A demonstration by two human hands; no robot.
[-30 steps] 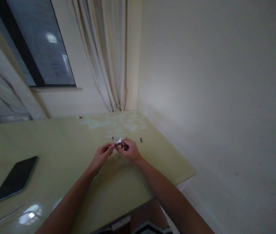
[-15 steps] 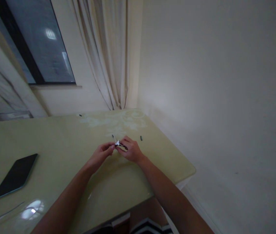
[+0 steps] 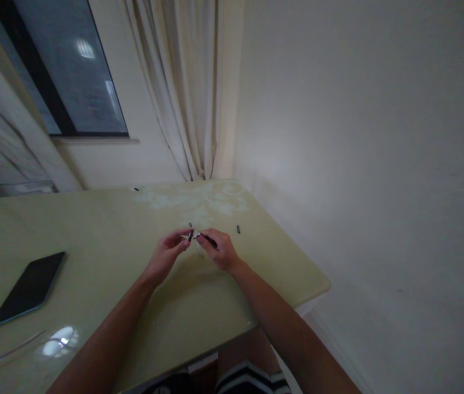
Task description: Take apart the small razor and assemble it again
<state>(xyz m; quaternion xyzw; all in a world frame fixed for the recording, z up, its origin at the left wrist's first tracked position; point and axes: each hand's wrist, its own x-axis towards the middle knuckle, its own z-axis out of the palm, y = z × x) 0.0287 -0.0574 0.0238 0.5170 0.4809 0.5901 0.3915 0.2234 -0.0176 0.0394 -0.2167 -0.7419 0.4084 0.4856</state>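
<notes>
Both hands are close together above the pale table [image 3: 199,306]. My left hand [image 3: 165,254] pinches a small dark piece [image 3: 191,235] between thumb and fingers. Closed in my right hand [image 3: 224,253] is a small dark object with a bright, whitish end [image 3: 197,235] pointing at the left fingertips; its kind is too small to make out. The two pieces nearly meet, and whether they touch I cannot tell. Just beyond the fingers lies a thin small item with a dark tip [image 3: 190,225].
A small dark rectangular piece [image 3: 238,229] lies right of my hands, another dark bit [image 3: 136,189] near the far edge. A black tablet-like slab [image 3: 30,287] rests at left. Curtains [image 3: 191,98] hang behind the table; a wall [image 3: 359,164] stands at right.
The dark piece in my left fingers now shows more upright and apart from the right hand's object. My right thumb has shifted over its object. The view has tilted slightly.
</notes>
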